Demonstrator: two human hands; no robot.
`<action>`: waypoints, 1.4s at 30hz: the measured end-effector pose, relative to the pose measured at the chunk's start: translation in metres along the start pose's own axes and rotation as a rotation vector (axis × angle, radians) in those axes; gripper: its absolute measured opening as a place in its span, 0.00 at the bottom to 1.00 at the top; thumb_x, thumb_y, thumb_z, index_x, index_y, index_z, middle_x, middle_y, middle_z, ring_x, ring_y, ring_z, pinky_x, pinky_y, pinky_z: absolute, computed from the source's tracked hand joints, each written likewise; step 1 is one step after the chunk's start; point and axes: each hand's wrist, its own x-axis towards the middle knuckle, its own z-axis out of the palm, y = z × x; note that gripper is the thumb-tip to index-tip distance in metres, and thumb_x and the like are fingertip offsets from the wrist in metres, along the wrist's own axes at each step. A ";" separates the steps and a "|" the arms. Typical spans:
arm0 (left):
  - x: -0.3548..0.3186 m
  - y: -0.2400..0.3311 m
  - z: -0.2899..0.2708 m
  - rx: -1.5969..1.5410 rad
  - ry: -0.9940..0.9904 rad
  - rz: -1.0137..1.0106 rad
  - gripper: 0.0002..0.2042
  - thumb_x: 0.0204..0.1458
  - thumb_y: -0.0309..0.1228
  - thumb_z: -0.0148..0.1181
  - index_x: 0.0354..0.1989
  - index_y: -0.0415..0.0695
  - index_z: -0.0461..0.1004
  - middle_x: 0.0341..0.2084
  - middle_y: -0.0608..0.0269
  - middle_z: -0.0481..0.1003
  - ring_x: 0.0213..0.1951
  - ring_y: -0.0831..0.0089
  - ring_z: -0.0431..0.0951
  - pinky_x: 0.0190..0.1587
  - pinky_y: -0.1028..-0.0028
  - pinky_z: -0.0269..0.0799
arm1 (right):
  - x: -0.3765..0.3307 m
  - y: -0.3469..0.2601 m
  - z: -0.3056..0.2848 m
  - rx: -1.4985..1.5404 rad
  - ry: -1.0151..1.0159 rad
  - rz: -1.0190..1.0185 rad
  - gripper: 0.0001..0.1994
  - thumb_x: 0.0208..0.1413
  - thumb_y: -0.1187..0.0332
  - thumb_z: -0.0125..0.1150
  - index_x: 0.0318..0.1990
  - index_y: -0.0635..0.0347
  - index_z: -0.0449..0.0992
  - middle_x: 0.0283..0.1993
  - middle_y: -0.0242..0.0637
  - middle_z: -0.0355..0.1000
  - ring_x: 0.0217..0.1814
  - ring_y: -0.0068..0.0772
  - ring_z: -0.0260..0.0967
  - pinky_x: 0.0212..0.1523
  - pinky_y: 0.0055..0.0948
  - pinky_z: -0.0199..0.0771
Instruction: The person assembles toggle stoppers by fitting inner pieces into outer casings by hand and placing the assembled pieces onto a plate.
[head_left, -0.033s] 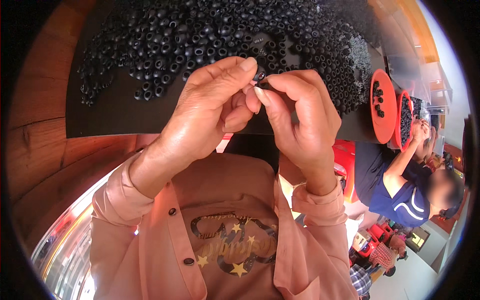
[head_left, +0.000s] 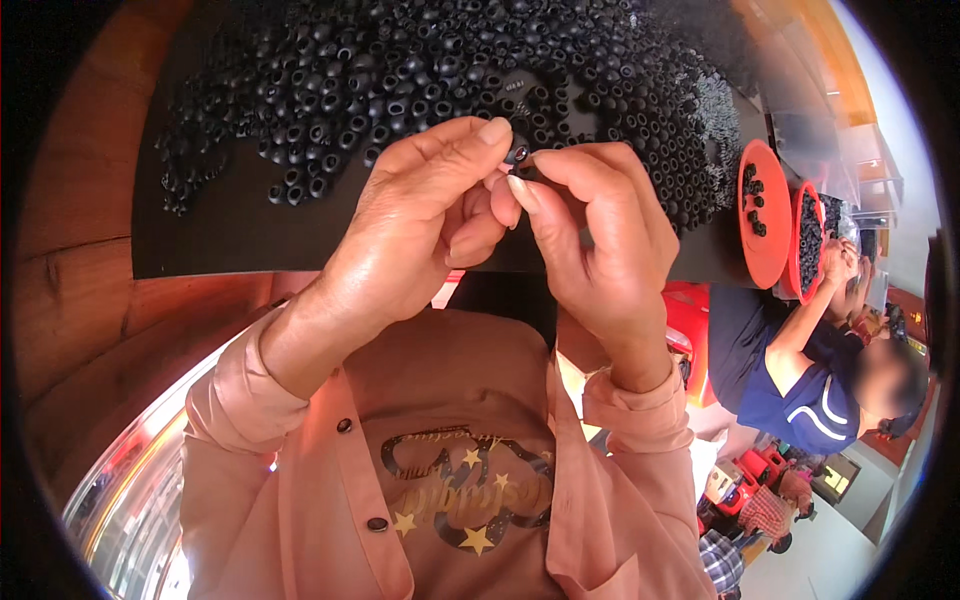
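Observation:
Between the thumb and bent fingers of my left hand (head_left: 415, 190) sits a small round black piece (head_left: 517, 155) with an opening in its end. My right hand (head_left: 605, 205) comes up against it from the other side, thumb and forefinger closed near the piece. Whatever small thing lies between those right fingertips is too hidden to name. Both hands are over the front part of the black table (head_left: 235, 235). Just beyond them spreads a wide heap of hollow black bead-like pieces (head_left: 340, 95), many with round openings facing up.
To the right stands an orange-red tray (head_left: 763, 255) with several black pieces, and beside it another red tray (head_left: 801, 285) full of them. A co-worker in dark blue (head_left: 815, 400) sits further right, hands near that tray. A wooden surface (head_left: 75, 280) lies left.

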 end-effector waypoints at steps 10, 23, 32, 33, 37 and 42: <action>0.009 -0.010 0.007 0.025 0.015 0.022 0.13 0.62 0.38 0.49 0.29 0.43 0.70 0.18 0.69 0.69 0.13 0.85 0.54 0.15 0.82 0.44 | -0.003 0.010 -0.008 -0.081 -0.037 -0.049 0.11 0.45 0.80 0.64 0.37 0.64 0.72 0.30 0.43 0.69 0.23 0.40 0.70 0.21 0.30 0.70; 0.008 -0.007 0.017 0.229 -0.008 0.004 0.10 0.61 0.36 0.51 0.34 0.43 0.72 0.19 0.70 0.70 0.16 0.88 0.57 0.16 0.85 0.48 | -0.008 0.013 -0.021 0.030 0.014 -0.021 0.14 0.42 0.82 0.66 0.38 0.65 0.71 0.30 0.43 0.70 0.24 0.40 0.70 0.21 0.30 0.70; 0.005 -0.003 0.019 0.305 -0.057 -0.072 0.10 0.61 0.37 0.51 0.33 0.43 0.72 0.18 0.70 0.69 0.17 0.88 0.59 0.17 0.87 0.50 | -0.012 0.019 -0.025 -0.001 0.034 -0.157 0.14 0.40 0.80 0.69 0.36 0.67 0.72 0.27 0.42 0.69 0.20 0.37 0.68 0.17 0.28 0.67; 0.005 -0.002 0.019 0.303 -0.063 -0.088 0.11 0.61 0.37 0.51 0.33 0.43 0.72 0.18 0.70 0.69 0.17 0.88 0.59 0.17 0.87 0.50 | -0.013 0.018 -0.025 -0.008 0.042 -0.162 0.14 0.40 0.79 0.69 0.35 0.68 0.72 0.27 0.42 0.69 0.20 0.36 0.68 0.17 0.28 0.67; 0.005 -0.008 0.013 0.270 -0.057 -0.102 0.11 0.61 0.37 0.51 0.32 0.44 0.72 0.18 0.70 0.69 0.17 0.88 0.60 0.17 0.87 0.49 | -0.021 0.012 -0.024 -0.017 0.004 -0.072 0.15 0.44 0.76 0.70 0.39 0.61 0.72 0.32 0.41 0.72 0.28 0.36 0.71 0.25 0.27 0.71; 0.003 -0.012 0.012 0.324 0.008 -0.088 0.11 0.61 0.37 0.49 0.36 0.42 0.72 0.16 0.68 0.69 0.14 0.87 0.59 0.15 0.85 0.48 | -0.025 0.013 -0.024 -0.010 -0.049 -0.065 0.15 0.44 0.78 0.69 0.40 0.61 0.72 0.33 0.42 0.72 0.28 0.35 0.71 0.25 0.27 0.71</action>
